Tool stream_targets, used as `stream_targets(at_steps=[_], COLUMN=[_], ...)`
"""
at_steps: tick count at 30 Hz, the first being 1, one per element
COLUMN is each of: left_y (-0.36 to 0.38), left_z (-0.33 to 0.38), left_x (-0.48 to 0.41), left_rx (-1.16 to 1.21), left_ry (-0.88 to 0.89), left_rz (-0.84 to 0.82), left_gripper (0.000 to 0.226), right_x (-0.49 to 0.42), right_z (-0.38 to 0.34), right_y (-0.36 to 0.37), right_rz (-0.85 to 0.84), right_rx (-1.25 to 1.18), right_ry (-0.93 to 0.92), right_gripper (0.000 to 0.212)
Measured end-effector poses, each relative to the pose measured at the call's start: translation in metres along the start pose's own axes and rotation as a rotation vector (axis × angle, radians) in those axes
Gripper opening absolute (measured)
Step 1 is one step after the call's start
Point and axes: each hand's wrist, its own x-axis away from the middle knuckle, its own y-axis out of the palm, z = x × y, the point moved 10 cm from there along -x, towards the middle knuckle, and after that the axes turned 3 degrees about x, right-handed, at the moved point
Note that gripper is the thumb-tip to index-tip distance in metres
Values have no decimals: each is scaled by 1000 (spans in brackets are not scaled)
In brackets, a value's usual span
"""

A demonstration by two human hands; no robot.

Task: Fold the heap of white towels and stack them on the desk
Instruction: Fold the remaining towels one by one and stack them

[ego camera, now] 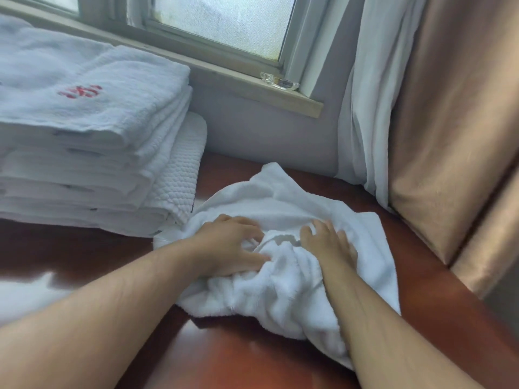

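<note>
Both my hands are down on 1 crumpled white towel, which lies bunched on the reddish wooden desk right under and between them. My left hand has its fingers curled into the cloth, gripping a fold near the middle of the bundle. My right hand lies on top of the towel just beside the left, fingers spread and only slightly bent, pressing the cloth and not closed round it. The towel spills out past my right wrist and trails back along that forearm. Off to the left of my left hand, touching the loose towel's edge, stands the stack of folded towels; its top one carries red stitching. Ahead of my right hand, up on the window sill, sits a clear glass dish, and a curtain hangs further right.
</note>
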Motion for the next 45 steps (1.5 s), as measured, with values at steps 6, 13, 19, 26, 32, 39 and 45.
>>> stream_targets(at_steps=[6, 13, 19, 26, 32, 39, 45], left_y=[-5, -78, -21, -25, -51, -63, -96], left_z=[13, 28, 17, 1, -19, -24, -26], left_x=[17, 64, 85, 105, 116, 127, 165], left_rx=[-127, -355, 45, -205, 3, 23, -114], left_ry=[-82, -146, -232, 57, 207, 144, 117], left_rz=[-134, 344, 147, 355, 576, 728, 644], left_gripper=[24, 21, 76, 76, 36, 34, 25], right_x=[58, 124, 89, 42, 14, 63, 93], right_z=[4, -29, -85, -80, -77, -106, -121], right_y=[-6, -28, -64, -3, -6, -21, -40], right_rz=[-34, -121, 20, -49, -116, -44, 58], right_rx=[228, 343, 7, -499, -122, -549, -618], right_ry=[51, -281, -551, -393, -323, -818, -953], right_gripper=[64, 42, 41, 58, 32, 31, 40])
